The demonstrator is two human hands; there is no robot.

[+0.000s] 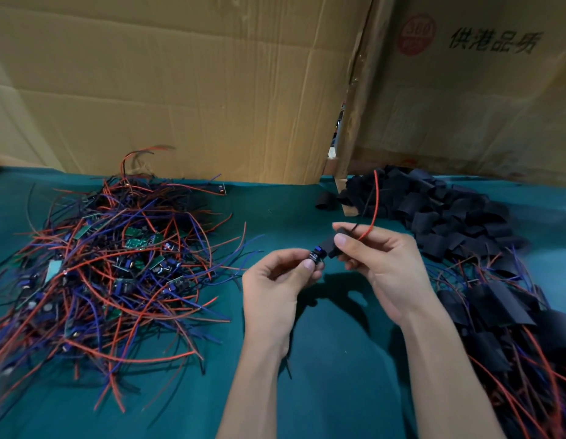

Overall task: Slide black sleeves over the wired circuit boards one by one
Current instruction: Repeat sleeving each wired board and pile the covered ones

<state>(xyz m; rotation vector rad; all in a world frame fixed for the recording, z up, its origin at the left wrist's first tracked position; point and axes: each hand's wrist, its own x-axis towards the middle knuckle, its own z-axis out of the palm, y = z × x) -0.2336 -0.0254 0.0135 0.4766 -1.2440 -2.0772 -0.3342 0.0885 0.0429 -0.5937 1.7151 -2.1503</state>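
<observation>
Before you, the cardboard box (484, 99) at the right carries a round red stamp (416, 34) reading "360", with smaller letters beneath too blurred to read, and beside it black Chinese characters (495, 42), "供港品质".

Dim, warm overhead light; soft shadows under forearms on teal cloth-covered desk (307, 391). Wide-angle bowing at edges. Tall brown cardboard sheets (180, 90) slightly soft; corners blurred.
</observation>
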